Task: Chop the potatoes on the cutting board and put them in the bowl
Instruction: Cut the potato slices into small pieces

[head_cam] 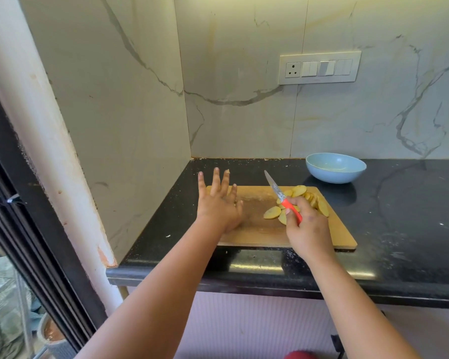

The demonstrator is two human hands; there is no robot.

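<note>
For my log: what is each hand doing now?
Left hand: open, fingers spread, holding nothing.
Right hand: closed on the knife.

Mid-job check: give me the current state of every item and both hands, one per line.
Potatoes: sliced, piled on the board's right half.
Board: flat on the counter, left half bare.
Bowl: upright, behind the board, no potato in it.
Knife: held, tip pointing up and away.
Right hand: gripping the knife handle.
Left hand: open, fingers spread, over the board's left end.
Socket: nothing plugged in.
</note>
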